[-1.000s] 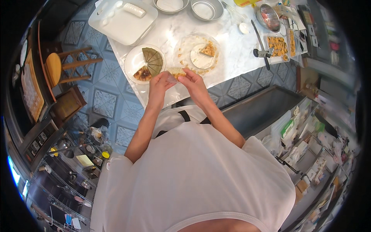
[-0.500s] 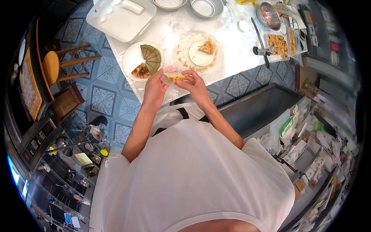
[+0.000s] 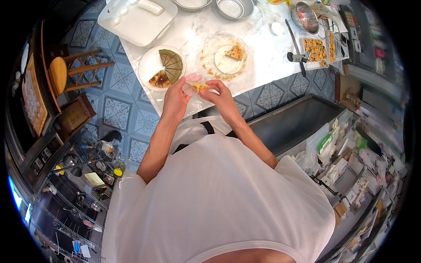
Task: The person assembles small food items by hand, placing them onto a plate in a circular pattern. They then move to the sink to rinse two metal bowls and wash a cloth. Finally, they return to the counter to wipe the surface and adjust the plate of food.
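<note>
Blue patterned tile flooring spreads around a white marble-look table, whose near edge slants just ahead of the person's waist. Taking the held food as the dial's centre and straight ahead as twelve, I see one round white plate at ten o'clock, close to the table's left edge. One round pale disc sits at one to two, on a clear crumb-strewn sheet; a broad stretch of tabletop separates it from a long black bar between two and three. One round-seated wooden stool stands at nine, well apart from the table.

Between the two hands is one yellow-orange slice of cake, above the table's near part. Left hand grasps a pink fluted paper liner against it; right hand pinches its right end.

Counting on: one cake wedge on the disc; several green wedges and browned ones on the plate, too small to number surely; two silver pans around twelve and one; one metal bowl at two; one white plastic tray at eleven.
</note>
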A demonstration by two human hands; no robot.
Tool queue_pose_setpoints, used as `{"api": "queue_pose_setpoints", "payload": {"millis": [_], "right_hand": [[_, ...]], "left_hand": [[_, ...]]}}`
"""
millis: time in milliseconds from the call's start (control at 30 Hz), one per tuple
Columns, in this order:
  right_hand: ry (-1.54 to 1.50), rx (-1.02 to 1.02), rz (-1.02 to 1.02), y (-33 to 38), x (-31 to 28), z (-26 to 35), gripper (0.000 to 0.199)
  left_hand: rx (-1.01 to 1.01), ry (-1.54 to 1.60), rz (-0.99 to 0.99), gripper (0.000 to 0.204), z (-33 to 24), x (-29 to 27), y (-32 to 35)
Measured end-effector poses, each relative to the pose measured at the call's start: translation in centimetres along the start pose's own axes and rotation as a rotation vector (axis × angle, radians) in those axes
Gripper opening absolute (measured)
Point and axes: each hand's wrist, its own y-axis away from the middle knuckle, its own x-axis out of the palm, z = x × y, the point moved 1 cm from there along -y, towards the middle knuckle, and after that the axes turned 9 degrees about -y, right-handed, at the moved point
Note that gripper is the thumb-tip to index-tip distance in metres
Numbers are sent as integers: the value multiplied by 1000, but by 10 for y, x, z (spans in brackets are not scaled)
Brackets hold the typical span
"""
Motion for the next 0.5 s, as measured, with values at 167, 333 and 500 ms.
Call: {"api": "queue_pose_setpoints", "payload": {"millis": [167,333,500], "right_hand": [[-24,-2,72,-2,-1,1,62],[-46,46,68,-3,-4,-4,62],[-60,2,37,-4,-1,-6,57]], "left_hand": [[-12,25,23,40,3,-2,0],[10,-45,45,44,4,1,1],[28,-54,23,46,1,5,8]]}}
